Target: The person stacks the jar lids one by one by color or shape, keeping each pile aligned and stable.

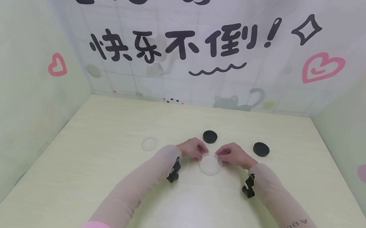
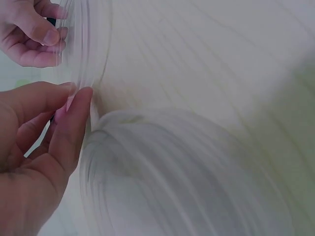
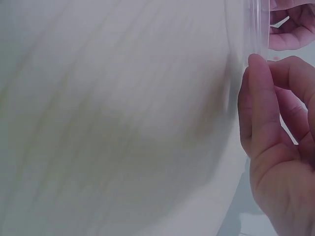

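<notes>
Both hands hold a clear round plastic lid (image 1: 210, 166), one at each side of its far edge. My left hand (image 1: 193, 148) pinches the lid's rim between thumb and fingers, as the left wrist view shows with the rim (image 2: 81, 39) on edge. From the other side my right hand (image 1: 236, 155) pinches the same rim, seen as a ridged band (image 3: 256, 29) in the right wrist view. Another clear round lid (image 1: 149, 144) lies on the table left of the left hand; it looms large (image 2: 172, 167) in the left wrist view.
A black round disc (image 1: 210, 136) lies just beyond the hands. A second black disc (image 1: 261, 149) is to the right, near the right hand. The pale table (image 1: 125, 117) is bordered by fabric walls (image 1: 3, 103) with printed lettering at the back.
</notes>
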The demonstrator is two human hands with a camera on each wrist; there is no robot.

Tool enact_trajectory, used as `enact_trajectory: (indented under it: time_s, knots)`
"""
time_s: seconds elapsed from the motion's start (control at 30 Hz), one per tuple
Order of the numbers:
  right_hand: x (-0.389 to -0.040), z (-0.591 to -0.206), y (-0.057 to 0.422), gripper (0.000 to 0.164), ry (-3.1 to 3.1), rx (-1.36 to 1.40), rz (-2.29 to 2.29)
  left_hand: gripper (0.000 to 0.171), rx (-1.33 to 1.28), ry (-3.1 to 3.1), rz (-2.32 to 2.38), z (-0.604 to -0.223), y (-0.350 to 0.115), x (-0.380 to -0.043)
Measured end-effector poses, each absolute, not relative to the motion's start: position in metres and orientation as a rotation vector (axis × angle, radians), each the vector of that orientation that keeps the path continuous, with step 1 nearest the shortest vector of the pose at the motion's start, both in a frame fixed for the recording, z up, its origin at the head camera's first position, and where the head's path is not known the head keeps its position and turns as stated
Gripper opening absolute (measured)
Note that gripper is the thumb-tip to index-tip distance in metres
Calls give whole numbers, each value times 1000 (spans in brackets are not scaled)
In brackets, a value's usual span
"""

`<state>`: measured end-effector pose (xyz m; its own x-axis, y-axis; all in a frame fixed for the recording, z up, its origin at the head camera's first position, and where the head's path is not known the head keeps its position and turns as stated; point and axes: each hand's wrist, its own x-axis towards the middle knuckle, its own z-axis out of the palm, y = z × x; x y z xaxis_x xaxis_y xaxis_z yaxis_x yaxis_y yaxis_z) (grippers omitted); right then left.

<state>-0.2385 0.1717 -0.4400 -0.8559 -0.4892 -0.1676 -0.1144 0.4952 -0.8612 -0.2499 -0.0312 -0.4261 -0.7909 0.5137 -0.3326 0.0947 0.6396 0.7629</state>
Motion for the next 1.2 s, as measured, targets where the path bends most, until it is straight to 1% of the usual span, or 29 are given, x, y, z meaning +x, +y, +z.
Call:
enact_trajectory:
  time_s: [0.2, 0.5, 0.7, 0.73, 0.8, 0.93, 0.97, 1.2]
  knots:
    - [-245, -436, 168, 19, 2346, -494, -1330, 32, 474, 2295, 1104, -418, -39, -252]
    - [-249, -418, 152, 23, 2327, -488, -1366, 33, 524, 2295, 1135, -404, -57, -260]
    - [-253, -414, 139, 23, 2323, -511, -1373, 33, 475, 2266, 1144, -399, -70, -267]
    - [-254, -415, 138, 23, 2321, -520, -1372, 33, 507, 2255, 1160, -406, -74, -273]
    - [-256, -415, 134, 23, 2320, -521, -1371, 32, 499, 2254, 1151, -404, -78, -274]
    - [-259, -413, 125, 23, 2318, -517, -1363, 33, 495, 2257, 1145, -400, -86, -275]
    - [-259, -413, 123, 23, 2315, -509, -1362, 33, 457, 2266, 1125, -392, -87, -270]
    - [-260, -413, 104, 22, 2284, -532, -1340, 33, 460, 2257, 1121, -395, -109, -267]
